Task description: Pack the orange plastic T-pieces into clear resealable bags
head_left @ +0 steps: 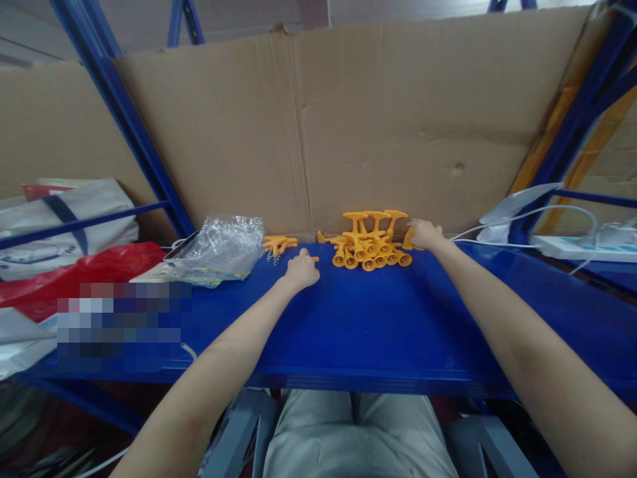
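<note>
In the middle of the blue shelf is a stacked pile of yellow-orange plastic pieces (371, 247) with flared, cup-shaped ends, several facing me. At its right end, my right hand (424, 234) is closed around a yellow-orange plastic piece (409, 239), partly covered by the fingers. My left hand (301, 271) is left of the pile, fingers curled, with the tip of a small yellow-orange piece (316, 259) showing beside them. Just beyond that hand lies a smaller group of yellow-orange pieces (280, 243) with thin, wavy metal parts hanging from them.
Clear plastic bags (223, 249) lie left of the small group, near a red plastic bag (124, 262). Cardboard (388, 119) forms the back wall between blue metal posts (132, 133). White cables (502, 244) and a white box (572, 248) sit at right.
</note>
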A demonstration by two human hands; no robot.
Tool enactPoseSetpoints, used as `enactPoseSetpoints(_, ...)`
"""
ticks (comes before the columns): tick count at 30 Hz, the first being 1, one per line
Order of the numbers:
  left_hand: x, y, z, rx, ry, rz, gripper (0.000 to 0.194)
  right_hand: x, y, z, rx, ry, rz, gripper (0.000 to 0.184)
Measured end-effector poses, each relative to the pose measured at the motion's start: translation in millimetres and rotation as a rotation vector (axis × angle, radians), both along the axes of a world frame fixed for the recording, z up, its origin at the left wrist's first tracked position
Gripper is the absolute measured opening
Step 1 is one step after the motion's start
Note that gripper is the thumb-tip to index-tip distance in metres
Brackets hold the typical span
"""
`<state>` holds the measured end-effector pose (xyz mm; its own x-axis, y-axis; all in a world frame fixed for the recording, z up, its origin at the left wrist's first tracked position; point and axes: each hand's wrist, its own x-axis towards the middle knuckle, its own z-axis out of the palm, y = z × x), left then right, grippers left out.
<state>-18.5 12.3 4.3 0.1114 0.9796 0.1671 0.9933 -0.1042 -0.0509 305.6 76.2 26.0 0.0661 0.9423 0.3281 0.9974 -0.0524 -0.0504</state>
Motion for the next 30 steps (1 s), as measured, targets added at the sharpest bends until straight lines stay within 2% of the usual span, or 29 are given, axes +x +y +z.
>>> enactPoseSetpoints(3,0,0,-0.3,0.003,0.007,-0.005,0.035,6,5,-13.4,-0.034,-0.113,0.015,0.048)
enactPoseSetpoints(7,-1,-1,0.2,0.002,0.001,-0.021,0.035,9,8,-19.8,-0.064,-0.088,-0.010,0.045)
enactPoseSetpoints(13,1,-3,1.6,-0.008,-0.006,-0.009,0.034,11,9,-20.5,-0.090,0.012,-0.008,0.044)
enactPoseSetpoints(19,2,-2,2.0,-0.024,-0.014,-0.004,0.033,9,4,-22.3,0.009,0.064,-0.078,0.037)
enactPoseSetpoints(26,0,1,-1.0,-0.028,-0.028,-0.012,0.035,14,3,-15.4,-0.011,-0.028,-0.035,0.031)
enactPoseSetpoints(30,0,4,-2.6,-0.020,-0.063,-0.022,0.036,14,2,-12.5,-0.049,-0.079,-0.047,0.035)
